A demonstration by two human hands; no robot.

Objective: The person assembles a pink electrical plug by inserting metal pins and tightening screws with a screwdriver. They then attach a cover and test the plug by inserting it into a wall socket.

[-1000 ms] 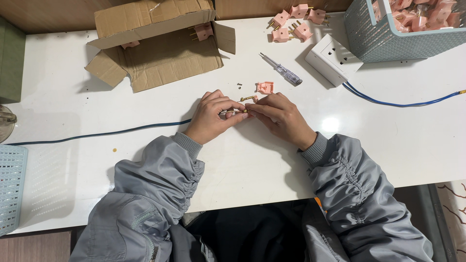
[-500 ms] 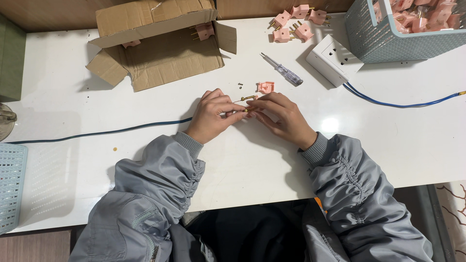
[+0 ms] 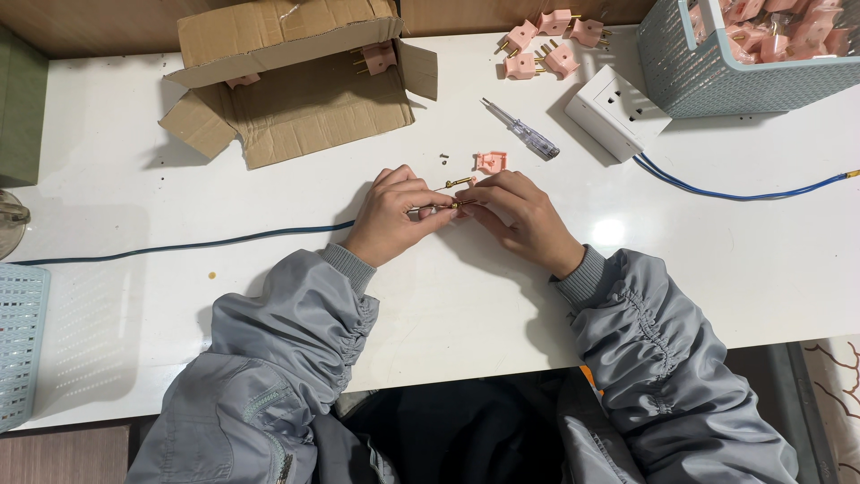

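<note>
My left hand (image 3: 394,213) and my right hand (image 3: 520,211) meet at the middle of the white table (image 3: 735,260). Between their fingertips they pinch the end of a dark blue cable (image 3: 179,246) together with a small brass prong (image 3: 459,203). A second brass prong (image 3: 459,182) lies just above the fingers. A pink plug part (image 3: 491,161) rests on the table just behind my right hand. A screwdriver (image 3: 521,131) with a clear handle lies beyond it.
An open cardboard box (image 3: 296,99) holding pink plugs sits at the back left. Several pink plugs (image 3: 551,40) lie at the back. A white power strip (image 3: 614,112) has a blue cord (image 3: 743,193). A teal basket (image 3: 708,76) of plugs stands back right, another basket (image 3: 18,350) at the left edge.
The fingers of both hands have shifted slightly on the cable end and the prong. Everything else on the table has stayed in place.
</note>
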